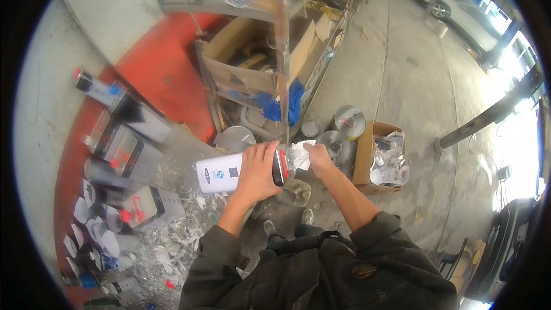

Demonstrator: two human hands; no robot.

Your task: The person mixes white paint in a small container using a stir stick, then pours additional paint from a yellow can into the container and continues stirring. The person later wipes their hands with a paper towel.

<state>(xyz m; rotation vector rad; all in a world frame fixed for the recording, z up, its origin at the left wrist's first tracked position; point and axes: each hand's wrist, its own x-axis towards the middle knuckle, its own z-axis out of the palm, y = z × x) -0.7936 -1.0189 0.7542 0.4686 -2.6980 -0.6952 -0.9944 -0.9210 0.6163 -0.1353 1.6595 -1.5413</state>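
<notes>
The location is a vehicle workshop. Indicators: a parked car [466, 23] far beyond the right hand [320, 159]; a stained concrete floor [413, 97] to that hand's right; a cluttered storage rack [282, 51] ahead of the left hand [258, 173]; and, left of the left hand, a residue-crusted counter [189, 152] carrying rectangular containers [166, 204].

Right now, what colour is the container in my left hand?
The container is mostly white; head view best.
</notes>
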